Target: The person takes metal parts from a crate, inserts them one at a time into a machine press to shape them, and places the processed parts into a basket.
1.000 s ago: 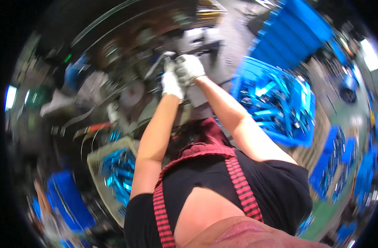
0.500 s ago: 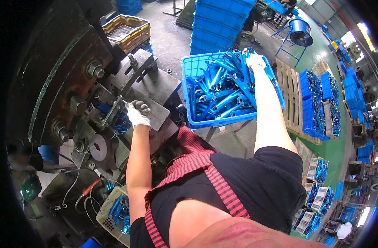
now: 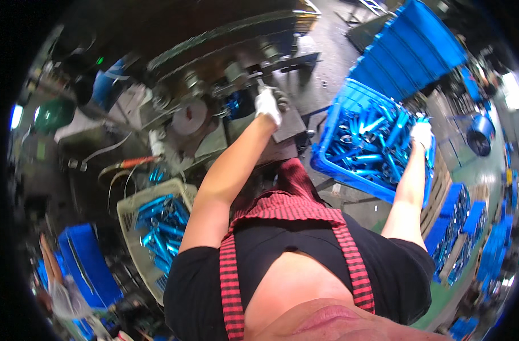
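My left hand (image 3: pixel 269 106), in a white glove, is closed at the machine's work area. A thin metal tool (image 3: pixel 260 82) sticks out past its fingers; its full shape is hidden. My right hand (image 3: pixel 422 134), also gloved, is at the right side of a blue plastic crate (image 3: pixel 350 184). Its fingers are curled on blue metal tubes at the top of the heap, slightly blurred. Many shiny blue metal tubes (image 3: pixel 368 159) lie jumbled in that crate.
The dark machine (image 3: pixel 225 42) with large bolts spans the upper left. A cream basket (image 3: pixel 129 227) of blue tubes stands lower left. Stacked blue crates (image 3: pixel 407 51) rise behind the full crate. A blue drum fan (image 3: pixel 480 135) and filled crates (image 3: pixel 450 221) are at right.
The view has turned, so the machine and full crate appear farther right, and the cream basket shows more fully. My left hand stays at the machine, my right hand at the crate.
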Available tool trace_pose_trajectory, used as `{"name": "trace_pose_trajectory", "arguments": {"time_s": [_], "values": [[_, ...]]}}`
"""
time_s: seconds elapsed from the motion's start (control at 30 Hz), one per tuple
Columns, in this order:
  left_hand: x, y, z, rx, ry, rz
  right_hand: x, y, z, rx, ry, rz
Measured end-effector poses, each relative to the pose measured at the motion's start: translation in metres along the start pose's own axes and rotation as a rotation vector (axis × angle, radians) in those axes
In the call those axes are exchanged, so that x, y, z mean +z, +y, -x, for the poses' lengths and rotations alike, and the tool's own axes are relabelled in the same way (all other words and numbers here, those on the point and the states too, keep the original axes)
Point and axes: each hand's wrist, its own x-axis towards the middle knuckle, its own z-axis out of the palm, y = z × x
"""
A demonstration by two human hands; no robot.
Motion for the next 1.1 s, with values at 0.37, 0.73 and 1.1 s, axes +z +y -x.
{"name": "trace_pose_trajectory", "arguments": {"time_s": [0.37, 0.73, 1.1], "values": [[-0.05, 0.005, 0.003, 0.271, 0.37, -0.237, -0.037, -0.215, 0.093, -0.727, -0.018, -0.806], [-0.038, 0.013, 0.093, 0.457, 0.267, -0.508, -0.07, -0.366, 0.163, -0.857, -0.175, -0.911], [-0.103, 0.108, 0.153, 0.494, 0.066, -0.138, -0.041, -0.423, 0.186, -0.882, -0.125, -0.897]]}}
